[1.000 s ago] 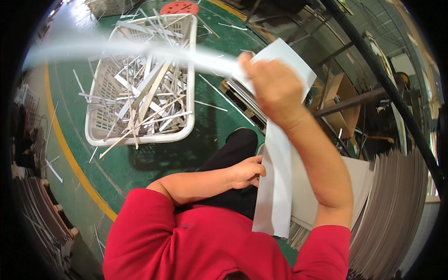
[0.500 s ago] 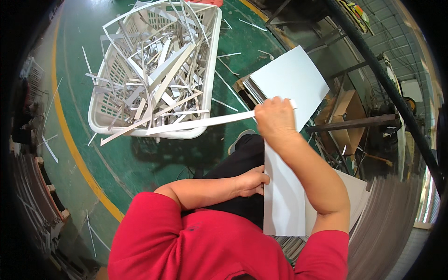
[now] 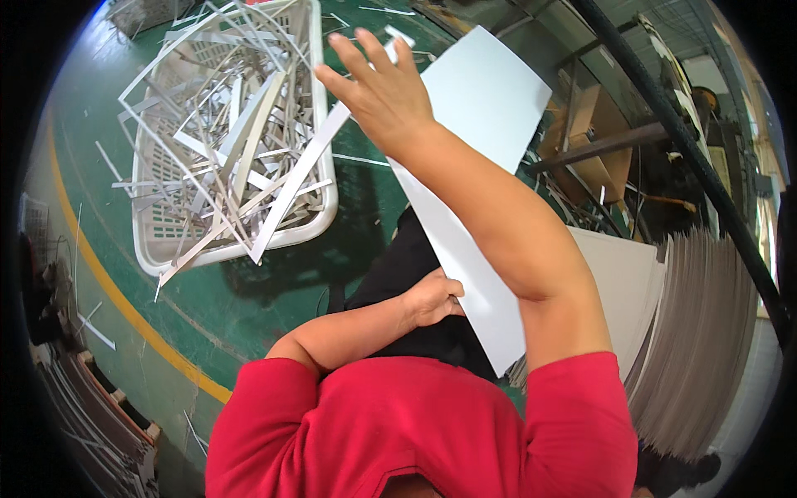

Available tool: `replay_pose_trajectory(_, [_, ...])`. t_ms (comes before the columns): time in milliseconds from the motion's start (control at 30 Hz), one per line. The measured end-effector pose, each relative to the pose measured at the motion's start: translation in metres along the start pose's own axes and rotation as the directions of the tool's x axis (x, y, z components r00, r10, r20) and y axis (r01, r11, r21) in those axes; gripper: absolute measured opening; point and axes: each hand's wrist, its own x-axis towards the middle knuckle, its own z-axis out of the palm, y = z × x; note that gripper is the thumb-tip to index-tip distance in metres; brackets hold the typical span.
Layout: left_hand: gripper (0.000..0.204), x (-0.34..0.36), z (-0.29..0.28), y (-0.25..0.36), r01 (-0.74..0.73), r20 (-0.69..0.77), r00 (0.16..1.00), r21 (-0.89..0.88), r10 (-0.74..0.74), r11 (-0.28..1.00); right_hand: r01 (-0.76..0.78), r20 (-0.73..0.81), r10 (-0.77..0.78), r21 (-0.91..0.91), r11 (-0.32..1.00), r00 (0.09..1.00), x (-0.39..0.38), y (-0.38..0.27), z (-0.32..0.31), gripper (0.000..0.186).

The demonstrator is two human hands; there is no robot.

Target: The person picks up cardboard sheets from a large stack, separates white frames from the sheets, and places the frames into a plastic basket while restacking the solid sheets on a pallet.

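My left hand [image 3: 433, 299] is closed on the left edge of a long white board sheet [image 3: 471, 274], thumb on top. The sheet slants across my lap, partly covered by my right forearm. Up near the basket's right side, my right hand [image 3: 380, 95] has its fingers spread. Just beneath it a long white strip [image 3: 300, 170] runs down across the basket rim; whether the palm still touches it cannot be told. The white plastic basket [image 3: 330, 195] is heaped with narrow white and grey offcut strips [image 3: 241, 124].
Beyond my right forearm lies a stack of white boards [image 3: 490, 87]. Grey boards [image 3: 697, 332] stand packed at the right, beside a dark metal bar [image 3: 672, 116] and a cardboard box [image 3: 610, 137]. Loose strips litter the green floor [image 3: 290, 311]. More stacked boards [image 3: 91, 415] stand at lower left.
My right hand has moved up and left toward the basket and its fingers have opened from the strip. The strip now lies more steeply over the rim. The held sheet has tilted.
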Motion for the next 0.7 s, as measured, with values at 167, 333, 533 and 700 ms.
replay_pose_trajectory(167, [0.057,-0.002,-0.007,-0.004,-0.039,0.119,0.992,0.015,0.037,0.999,-0.392,0.371,0.332,0.098,0.915,0.868,-0.117,0.023,-0.063,0.054])
replay_pose_trajectory(333, [0.059,-0.015,0.019,-0.011,0.01,0.166,0.986,0.069,-0.022,0.998,-0.892,0.369,0.833,-0.026,0.452,0.412,-0.259,0.045,-0.169,0.052])
replay_pose_trajectory(533, [0.056,-0.007,0.052,-0.021,0.054,0.203,0.975,0.166,-0.088,0.985,-0.972,-0.019,0.972,0.01,-0.234,-0.234,-0.412,-0.035,-0.265,0.055])
replay_pose_trajectory(700, [0.05,-0.012,0.079,-0.028,0.068,0.147,0.983,0.256,-0.108,0.964,-0.301,0.456,0.531,0.484,-0.822,-0.714,-0.408,-0.106,-0.271,0.061])
